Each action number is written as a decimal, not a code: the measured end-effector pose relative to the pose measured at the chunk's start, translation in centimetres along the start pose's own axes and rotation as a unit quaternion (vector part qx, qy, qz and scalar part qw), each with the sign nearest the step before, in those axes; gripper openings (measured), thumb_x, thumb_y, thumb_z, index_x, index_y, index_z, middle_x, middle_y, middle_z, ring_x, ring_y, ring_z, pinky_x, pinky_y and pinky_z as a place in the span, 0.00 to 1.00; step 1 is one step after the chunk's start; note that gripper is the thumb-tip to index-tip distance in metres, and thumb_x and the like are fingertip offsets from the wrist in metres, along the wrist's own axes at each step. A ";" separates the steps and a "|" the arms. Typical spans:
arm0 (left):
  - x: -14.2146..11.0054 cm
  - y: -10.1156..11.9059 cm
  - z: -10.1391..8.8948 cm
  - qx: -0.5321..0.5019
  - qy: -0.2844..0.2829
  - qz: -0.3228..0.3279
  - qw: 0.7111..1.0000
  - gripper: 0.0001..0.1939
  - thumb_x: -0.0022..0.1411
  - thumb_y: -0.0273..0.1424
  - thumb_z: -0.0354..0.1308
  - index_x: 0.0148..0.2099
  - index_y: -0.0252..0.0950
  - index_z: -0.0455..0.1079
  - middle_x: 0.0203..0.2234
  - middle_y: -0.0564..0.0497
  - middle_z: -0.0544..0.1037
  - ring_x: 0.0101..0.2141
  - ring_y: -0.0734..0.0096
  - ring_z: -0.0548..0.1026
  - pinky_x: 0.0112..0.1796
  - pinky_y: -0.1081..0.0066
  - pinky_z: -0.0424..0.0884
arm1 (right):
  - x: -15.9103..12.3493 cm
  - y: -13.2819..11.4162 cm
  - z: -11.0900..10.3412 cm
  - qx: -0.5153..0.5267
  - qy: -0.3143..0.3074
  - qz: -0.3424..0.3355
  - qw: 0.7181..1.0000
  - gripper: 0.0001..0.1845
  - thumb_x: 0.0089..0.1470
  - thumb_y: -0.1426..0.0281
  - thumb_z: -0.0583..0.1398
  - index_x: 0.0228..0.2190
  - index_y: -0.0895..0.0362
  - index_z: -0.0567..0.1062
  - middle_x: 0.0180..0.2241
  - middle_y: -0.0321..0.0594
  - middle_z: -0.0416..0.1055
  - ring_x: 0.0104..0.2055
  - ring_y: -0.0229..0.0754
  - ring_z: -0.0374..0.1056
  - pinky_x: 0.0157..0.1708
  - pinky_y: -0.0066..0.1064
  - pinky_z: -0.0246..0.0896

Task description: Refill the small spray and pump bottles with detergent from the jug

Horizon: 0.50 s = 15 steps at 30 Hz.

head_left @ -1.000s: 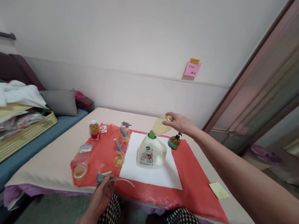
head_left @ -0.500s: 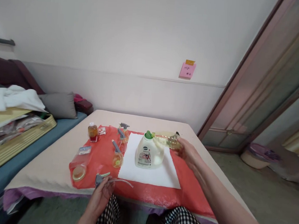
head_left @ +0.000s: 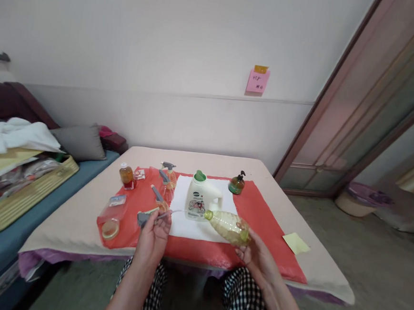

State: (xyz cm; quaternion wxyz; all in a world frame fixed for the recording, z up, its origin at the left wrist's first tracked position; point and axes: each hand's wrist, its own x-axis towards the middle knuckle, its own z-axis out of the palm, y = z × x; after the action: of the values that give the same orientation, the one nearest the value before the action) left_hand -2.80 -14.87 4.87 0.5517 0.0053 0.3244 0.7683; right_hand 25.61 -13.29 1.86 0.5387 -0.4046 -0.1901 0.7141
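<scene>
My left hand [head_left: 155, 229] is closed on a grey spray nozzle [head_left: 143, 218] whose thin clear tube [head_left: 179, 211] points right. In my right hand [head_left: 252, 254] a yellowish clear plastic bottle [head_left: 226, 226] lies almost on its side, gripped by its base. Its uncapped neck faces left, toward the tube, and the two are apart. Behind it stands a white detergent jug [head_left: 204, 195] with a green piece [head_left: 200, 175] in its mouth, on a white sheet [head_left: 186, 232]. Left of the jug are several spray bottles [head_left: 168, 190], partly hidden by one another.
A red plastic sheet [head_left: 269, 227] covers the table's middle. A green pump bottle [head_left: 236, 183] stands right of the jug, and a yellow note [head_left: 296, 243] lies farther right. At left are an amber bottle [head_left: 127, 176] and a clear container [head_left: 112, 217] lying down.
My right hand has drawn the yellowish bottle from the jug's mouth toward me. My left hand has risen slightly with the nozzle. The pump bottle and yellow note now show.
</scene>
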 end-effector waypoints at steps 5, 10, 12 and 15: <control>-1.2 -0.3 1.5 0.005 -0.007 0.002 1.000 0.15 0.69 0.21 0.48 0.32 0.31 0.72 0.26 0.48 0.81 0.26 0.76 0.80 0.32 0.78 0.79 | -0.4 -0.3 -0.3 -0.037 -0.015 -0.019 0.999 0.25 0.44 0.59 0.71 0.44 0.54 0.78 0.36 0.37 0.81 0.28 0.36 0.74 0.26 0.24 0.71; -1.4 -0.4 1.1 0.019 -0.015 0.001 1.000 0.13 0.68 0.21 0.50 0.32 0.31 0.73 0.26 0.47 0.81 0.27 0.76 0.80 0.33 0.78 0.78 | -0.2 -0.2 -0.5 -0.059 -0.016 -0.027 0.998 0.27 0.44 0.59 0.71 0.46 0.52 0.77 0.40 0.37 0.80 0.31 0.37 0.74 0.26 0.23 0.70; -1.5 -0.8 0.8 0.037 -0.026 -0.006 0.999 0.11 0.67 0.23 0.52 0.33 0.31 0.74 0.27 0.46 0.81 0.28 0.75 0.79 0.34 0.76 0.78 | -0.4 -0.1 -0.2 -0.066 -0.020 -0.025 0.997 0.27 0.44 0.58 0.71 0.47 0.52 0.77 0.43 0.37 0.79 0.33 0.37 0.74 0.26 0.23 0.69; -1.9 -1.8 0.1 0.121 -0.086 -0.019 0.989 0.08 0.65 0.31 0.58 0.38 0.32 0.75 0.35 0.43 0.82 0.35 0.70 0.80 0.39 0.71 0.78 | -0.9 0.4 0.9 -0.085 -0.030 -0.028 0.996 0.27 0.44 0.57 0.71 0.46 0.52 0.77 0.45 0.38 0.77 0.36 0.38 0.73 0.27 0.24 0.69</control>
State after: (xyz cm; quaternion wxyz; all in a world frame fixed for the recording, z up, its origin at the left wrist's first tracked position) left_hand -0.46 -16.12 4.70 0.5875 0.1324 0.3664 0.7093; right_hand 24.70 -14.13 2.46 0.5163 -0.4218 -0.2770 0.6919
